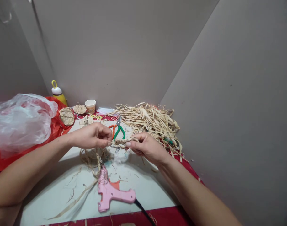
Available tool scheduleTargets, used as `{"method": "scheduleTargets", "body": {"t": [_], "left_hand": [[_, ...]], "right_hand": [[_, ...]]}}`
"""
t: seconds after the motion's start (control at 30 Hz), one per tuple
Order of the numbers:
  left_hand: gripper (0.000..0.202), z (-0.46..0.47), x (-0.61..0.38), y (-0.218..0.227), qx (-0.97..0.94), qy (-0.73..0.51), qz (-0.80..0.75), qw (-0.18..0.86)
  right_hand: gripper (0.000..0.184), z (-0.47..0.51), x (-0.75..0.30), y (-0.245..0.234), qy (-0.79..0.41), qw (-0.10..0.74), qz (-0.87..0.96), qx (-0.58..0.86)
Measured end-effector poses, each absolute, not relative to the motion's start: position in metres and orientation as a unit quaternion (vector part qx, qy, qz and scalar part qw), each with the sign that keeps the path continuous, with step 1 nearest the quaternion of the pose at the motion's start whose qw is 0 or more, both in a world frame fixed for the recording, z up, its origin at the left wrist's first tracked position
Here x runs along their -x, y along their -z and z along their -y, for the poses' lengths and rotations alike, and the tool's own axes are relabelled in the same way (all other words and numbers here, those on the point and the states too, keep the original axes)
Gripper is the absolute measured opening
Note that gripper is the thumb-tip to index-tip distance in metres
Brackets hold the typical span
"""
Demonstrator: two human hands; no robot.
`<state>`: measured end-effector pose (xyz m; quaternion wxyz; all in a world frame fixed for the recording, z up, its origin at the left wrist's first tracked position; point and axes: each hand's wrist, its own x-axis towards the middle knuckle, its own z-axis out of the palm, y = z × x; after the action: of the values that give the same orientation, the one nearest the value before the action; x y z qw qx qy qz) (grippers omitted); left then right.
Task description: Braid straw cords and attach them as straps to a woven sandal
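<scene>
My left hand (93, 135) and my right hand (144, 146) are held close together above the white work surface (138, 185). Both pinch a braided straw cord (119, 142) stretched between their fingertips. The cord's loose end hangs down into a tangled straw coil (94, 158) under my left hand. A pink glue gun (110, 191) lies on its side just in front of the hands, nozzle toward the coil. Scissors with one orange and one green handle (117, 129) lie just behind the hands.
A heap of loose straw strips (150, 121) lies at the back right. Small woven straw pieces (66, 116), a paper cup (90, 106) and a yellow bottle (58, 93) stand at the back left. A clear plastic bag (21, 121) on red plastic fills the left. Grey walls enclose the corner.
</scene>
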<state>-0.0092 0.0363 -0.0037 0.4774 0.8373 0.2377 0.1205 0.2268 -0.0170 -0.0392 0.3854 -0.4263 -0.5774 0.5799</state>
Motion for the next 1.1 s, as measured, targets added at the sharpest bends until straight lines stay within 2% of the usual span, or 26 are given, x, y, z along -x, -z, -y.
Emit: {"method": "scheduleTargets", "body": {"t": [0.23, 0.33, 0.4, 0.43, 0.53, 0.6, 0.67, 0.73, 0.8, 0.9, 1.1], "left_hand": [[0.025, -0.041, 0.002, 0.028, -0.738, -0.151, -0.238, 0.614], [0.023, -0.035, -0.004, 0.031, -0.719, -0.175, -0.235, 0.631], [0.022, -0.029, -0.009, 0.032, -0.711, -0.205, -0.236, 0.63], [0.024, -0.027, -0.011, 0.033, -0.703, -0.226, -0.237, 0.631], [0.023, -0.018, -0.02, 0.04, -0.655, -0.296, -0.246, 0.65], [0.028, -0.012, -0.027, 0.047, -0.609, -0.333, -0.246, 0.677], [0.037, -0.005, -0.032, 0.054, -0.569, -0.339, -0.236, 0.711], [0.045, 0.002, -0.036, 0.059, -0.539, -0.322, -0.225, 0.745], [0.046, 0.005, -0.038, 0.061, -0.527, -0.307, -0.229, 0.759], [0.04, 0.005, -0.038, 0.062, -0.528, -0.312, -0.253, 0.748], [0.021, 0.0, -0.036, 0.062, -0.509, -0.305, -0.285, 0.753]], "right_hand": [[0.027, 0.016, -0.222, 0.049, -0.576, 0.426, 0.546, 0.435], [0.029, 0.019, -0.22, 0.047, -0.564, 0.438, 0.544, 0.441], [0.022, 0.022, -0.218, 0.044, -0.561, 0.444, 0.543, 0.44], [0.024, 0.024, -0.216, 0.043, -0.565, 0.455, 0.536, 0.432], [0.047, 0.027, -0.209, 0.045, -0.593, 0.528, 0.479, 0.376], [0.047, 0.029, -0.202, 0.052, -0.606, 0.563, 0.441, 0.349], [0.039, 0.031, -0.195, 0.06, -0.599, 0.564, 0.439, 0.362], [0.026, 0.034, -0.189, 0.065, -0.545, 0.562, 0.483, 0.392], [0.031, 0.038, -0.187, 0.065, -0.466, 0.549, 0.545, 0.429], [0.037, 0.041, -0.19, 0.061, -0.326, 0.57, 0.607, 0.448], [0.019, 0.036, -0.2, 0.064, -0.172, 0.519, 0.734, 0.403]]}}
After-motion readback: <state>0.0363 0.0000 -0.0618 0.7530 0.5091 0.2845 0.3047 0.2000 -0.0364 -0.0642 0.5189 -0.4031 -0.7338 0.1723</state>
